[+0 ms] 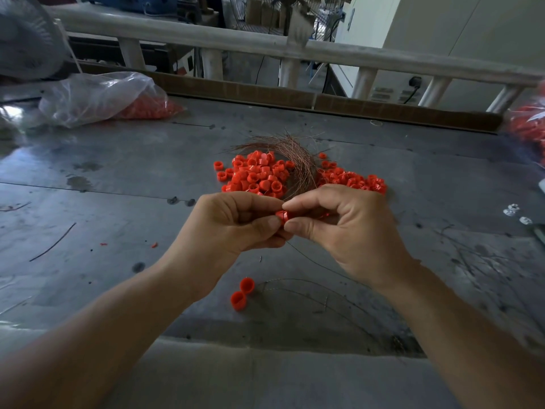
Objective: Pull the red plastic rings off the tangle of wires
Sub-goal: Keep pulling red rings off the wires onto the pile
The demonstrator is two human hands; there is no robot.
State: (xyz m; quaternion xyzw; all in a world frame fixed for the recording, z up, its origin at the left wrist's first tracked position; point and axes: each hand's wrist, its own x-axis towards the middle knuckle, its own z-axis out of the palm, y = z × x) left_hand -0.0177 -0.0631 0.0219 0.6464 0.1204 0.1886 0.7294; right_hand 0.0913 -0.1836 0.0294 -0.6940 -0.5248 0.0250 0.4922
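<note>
A heap of red plastic rings [255,175] lies on the grey metal table [118,178], with a bundle of thin copper-coloured wires [295,154] curving across it. More rings [351,178] lie to the right of the wires. Above the table, my left hand [233,222] and my right hand [348,228] meet fingertip to fingertip and both pinch one red ring [281,216]. A thin wire [312,258] trails from that ring down under my right hand. Two loose red rings [243,292] lie on the table below my hands.
A clear plastic bag [100,95] holding red rings lies at the back left, beside a fan [26,39]. Another bag of red pieces [528,128] is at the right edge. A cardboard strip [324,103] and a railing [265,42] border the far side. Stray wires [309,290] lie near me.
</note>
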